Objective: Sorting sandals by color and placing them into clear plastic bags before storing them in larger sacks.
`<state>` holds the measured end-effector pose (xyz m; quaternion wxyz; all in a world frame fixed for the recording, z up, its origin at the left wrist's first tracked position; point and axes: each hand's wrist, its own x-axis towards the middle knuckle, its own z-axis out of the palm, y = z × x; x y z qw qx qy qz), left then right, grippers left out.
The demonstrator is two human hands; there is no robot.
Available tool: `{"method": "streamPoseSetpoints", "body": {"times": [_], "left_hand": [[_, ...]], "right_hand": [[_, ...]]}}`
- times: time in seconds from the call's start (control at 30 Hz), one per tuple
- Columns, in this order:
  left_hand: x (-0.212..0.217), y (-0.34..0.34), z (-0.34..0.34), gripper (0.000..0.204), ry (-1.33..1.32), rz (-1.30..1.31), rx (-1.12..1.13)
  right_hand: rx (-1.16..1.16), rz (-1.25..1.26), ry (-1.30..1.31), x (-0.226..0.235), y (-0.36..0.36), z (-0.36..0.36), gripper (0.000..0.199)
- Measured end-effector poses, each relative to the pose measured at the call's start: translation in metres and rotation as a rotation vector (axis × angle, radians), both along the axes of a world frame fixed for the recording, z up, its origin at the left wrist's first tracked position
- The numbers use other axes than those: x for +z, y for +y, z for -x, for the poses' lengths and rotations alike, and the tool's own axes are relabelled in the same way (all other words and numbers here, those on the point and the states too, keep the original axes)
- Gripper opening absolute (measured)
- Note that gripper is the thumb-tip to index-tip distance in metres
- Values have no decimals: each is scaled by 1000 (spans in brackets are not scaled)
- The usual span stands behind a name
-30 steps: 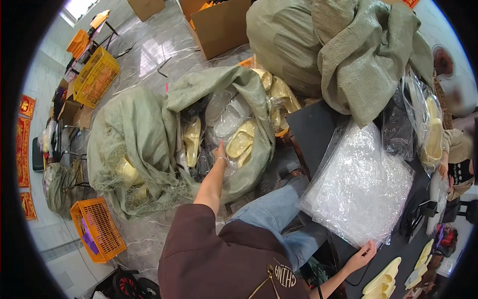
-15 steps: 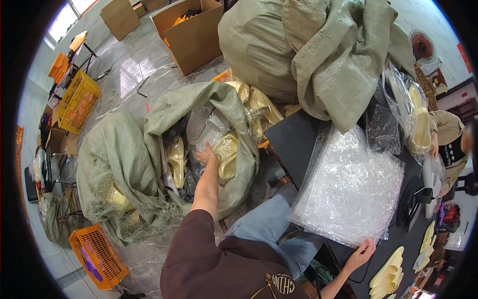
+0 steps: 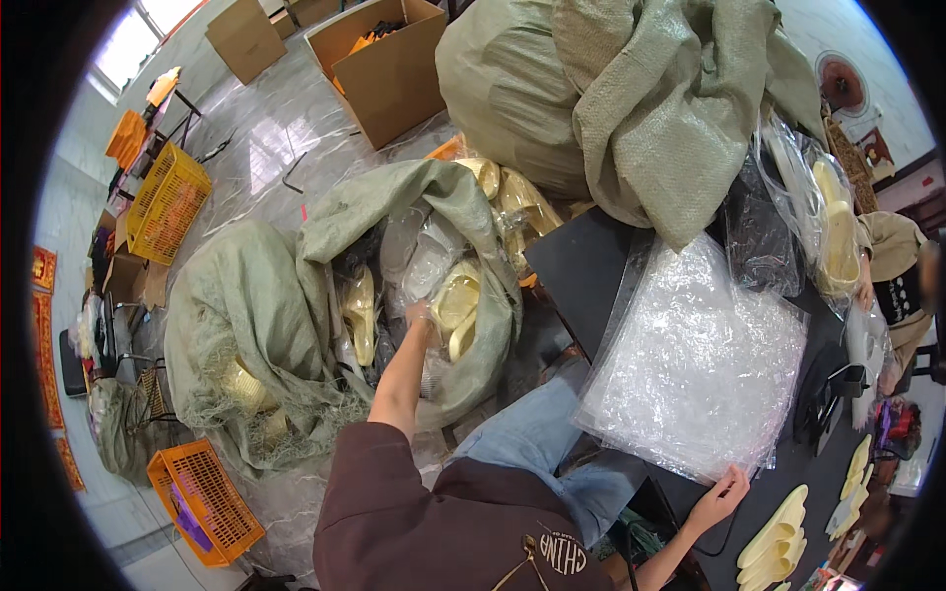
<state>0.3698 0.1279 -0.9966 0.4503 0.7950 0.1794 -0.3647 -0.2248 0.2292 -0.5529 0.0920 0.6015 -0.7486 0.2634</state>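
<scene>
While the left hand (image 3: 419, 317) is reaching into the open green woven sack (image 3: 296, 295), its fingers are closing on a clear bag of yellow insoles (image 3: 455, 300) lying just beyond the fingertips. That bag is looking light, soft and slippery, so gripping its bunched film should serve best. The right hand (image 3: 724, 490) is pinching the near edge of the stack of clear plastic bags (image 3: 695, 360).

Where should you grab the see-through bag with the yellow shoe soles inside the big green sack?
Probably by the loose clear plastic at its near top edge, where the left hand already reaches the bag of yellow soles. Come from above through the green sack's open mouth: the sack's cloth wraps the other sides, and the slack film looks easier to pinch than the curved soles inside.
</scene>
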Motion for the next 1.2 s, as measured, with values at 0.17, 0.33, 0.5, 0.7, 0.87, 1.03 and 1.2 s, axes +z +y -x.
{"method": "streamPoseSetpoints", "body": {"times": [0.17,0.33,0.5,0.7,0.87,1.03,1.2], "left_hand": [[20,68,28,42,-338,73,-153],[73,99,31,60,-293,-18,-97],[139,45,70,84,-937,-117,-187],[112,55,77,86,-434,-286,-801],[104,93,100,54,-466,-129,-892],[221,100,68,30,-104,9,-866],[433,150,24,43,84,596,-640]], "right_hand": [[24,16,-56,-3,-2,2,17],[45,22,-113,-2,-5,-2,17],[25,11,-118,-2,4,6,21],[71,29,-135,0,0,-6,20],[54,60,-159,-1,0,-4,19],[12,68,-172,3,8,11,19],[32,85,-275,3,-2,5,16]]}}
